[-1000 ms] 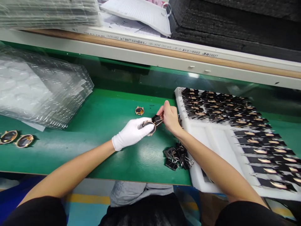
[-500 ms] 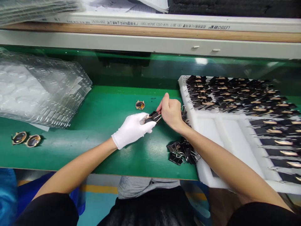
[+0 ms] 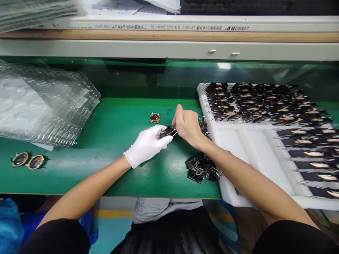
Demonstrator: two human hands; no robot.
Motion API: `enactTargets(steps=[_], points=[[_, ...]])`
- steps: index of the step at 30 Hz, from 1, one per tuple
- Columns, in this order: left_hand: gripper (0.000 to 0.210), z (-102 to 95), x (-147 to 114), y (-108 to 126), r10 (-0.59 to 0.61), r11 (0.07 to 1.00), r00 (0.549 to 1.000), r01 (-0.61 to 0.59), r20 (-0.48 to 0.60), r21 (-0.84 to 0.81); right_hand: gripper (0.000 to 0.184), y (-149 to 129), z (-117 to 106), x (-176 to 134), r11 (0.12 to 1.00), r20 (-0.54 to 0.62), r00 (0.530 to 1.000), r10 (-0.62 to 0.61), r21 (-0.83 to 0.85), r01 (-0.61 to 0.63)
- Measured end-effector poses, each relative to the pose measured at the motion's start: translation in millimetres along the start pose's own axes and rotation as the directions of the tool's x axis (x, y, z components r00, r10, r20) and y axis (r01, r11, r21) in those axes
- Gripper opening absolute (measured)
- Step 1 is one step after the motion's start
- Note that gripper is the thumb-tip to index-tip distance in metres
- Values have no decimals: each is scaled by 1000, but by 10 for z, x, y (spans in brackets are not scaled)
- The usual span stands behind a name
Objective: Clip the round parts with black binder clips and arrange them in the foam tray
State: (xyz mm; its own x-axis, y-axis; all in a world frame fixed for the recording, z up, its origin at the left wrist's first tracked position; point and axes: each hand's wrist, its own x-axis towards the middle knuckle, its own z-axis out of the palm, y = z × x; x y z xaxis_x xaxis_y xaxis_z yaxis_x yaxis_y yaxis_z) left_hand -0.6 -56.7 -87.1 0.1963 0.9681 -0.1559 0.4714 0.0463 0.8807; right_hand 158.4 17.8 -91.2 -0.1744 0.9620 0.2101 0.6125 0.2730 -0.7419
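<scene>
At frame ctr., above desk (image 3: 116,120), gloved L hand (image 3: 147,144) grips watch case (image 3: 161,133), mostly hidden; bare R hand (image 3: 187,126) clenched at handle end of blk. binder clip (image 3: 166,132), which lies betw. them, handles up-right, touching both.

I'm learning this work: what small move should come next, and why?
Perhaps ease the right hand off the wire handles it seems to pinch, since the black clip appears set against the watch case held in the gloved left hand.
</scene>
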Motion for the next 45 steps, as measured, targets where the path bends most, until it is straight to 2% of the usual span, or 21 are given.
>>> enactTargets(steps=[3, 6, 7, 9, 12, 14, 15, 17, 18, 20, 21, 22, 24, 26, 28, 30, 33, 37, 39, 43, 45], points=[[27, -5, 8, -33, 6, 997, 995, 2, 98, -83, 69, -40, -156, 41, 997, 175, 985, -5, -69, 17], [27, -50, 30, -59, -13, 982, 991, 36, 130, -183, 52, 71, -485, 148, 966, 303, 946, -114, -190, 178], [25, -73, 39, -64, -19, 974, 993, 44, 113, -223, 43, 150, -609, 187, 929, 330, 929, -170, -261, 263], [31, -122, 61, -74, -19, 959, 998, 35, 62, -281, 22, 343, -829, 248, 795, 393, 884, -253, -437, 421], [51, -180, 93, -99, 26, 949, 1000, -23, 7, -314, 7, 590, -1012, 278, 588, 442, 872, -209, -656, 473], [49, -195, 112, -129, 36, 925, 999, -29, 13, -380, 8, 644, -1035, 275, 566, 464, 862, -204, -662, 490], [47, -198, 121, -147, 26, 898, 1000, -15, 18, -440, 10, 632, -1027, 272, 604, 473, 854, -216, -623, 497], [49, -199, 134, -182, -11, 816, 1000, 20, 18, -577, 8, 553, -980, 263, 758, 454, 861, -227, -473, 449], [53, -202, 138, -197, -28, 777, 1000, 26, 8, -629, 7, 499, -943, 253, 852, 429, 878, -212, -358, 381], [61, -218, 143, -217, -35, 733, 999, 16, -15, -681, 13, 392, -843, 216, 985, 382, 914, -135, -48, 165], [63, -230, 145, -223, -23, 727, 1000, 9, -11, -687, 13, 348, -780, 186, 992, 371, 925, -82, 118, 41], [62, -243, 147, -226, -4, 724, 1000, 6, 4, -689, 15, 314, -713, 149, 961, 370, 929, -27, 267, -78], [52, -268, 154, -227, 43, 717, 998, 6, 52, -697, 34, 276, -571, 61, 840, 395, 916, 68, 473, -266], [44, -284, 159, -221, 78, 736, 995, -10, 70, -677, 51, 268, -441, -26, 724, 429, 893, 135, 573, -385], [44, -287, 156, -207, 108, 795, 993, -60, 44, -604, 53, 271, -339, -97, 654, 450, 877, 170, 614, -442], [45, -278, 139, -185, 146, 861, 988, -102, 49, -499, 53, 266, -273, -147, 639, 434, 882, 185, 629, -443], [39, -247, 100, -154, 214, 933, 971, -172, 103, -317, 52, 232, -231, -202, 666, 434, 886, 165, 613, -424], [29, -186, 62, -140, 320, 944, 947, -317, 28, -91, 54, 201, -216, -261, 659, 466, 865, 188, 593, -463], [30, -170, 58, -142, 306, 948, 951, -302, 31, -96, 54, 214, -199, -279, 654, 428, 878, 214, 605, -454], [36, -190, 84, -158, 186, 949, 976, -148, 113, -278, 51, 271, -147, -278, 632, 379, 898, 224, 645, -430], [34, -212, 115, -178, 156, 905, 986, -121, 55, -409, 50, 299, -129, -265, 561, 376, 891, 255, 693, -453]])
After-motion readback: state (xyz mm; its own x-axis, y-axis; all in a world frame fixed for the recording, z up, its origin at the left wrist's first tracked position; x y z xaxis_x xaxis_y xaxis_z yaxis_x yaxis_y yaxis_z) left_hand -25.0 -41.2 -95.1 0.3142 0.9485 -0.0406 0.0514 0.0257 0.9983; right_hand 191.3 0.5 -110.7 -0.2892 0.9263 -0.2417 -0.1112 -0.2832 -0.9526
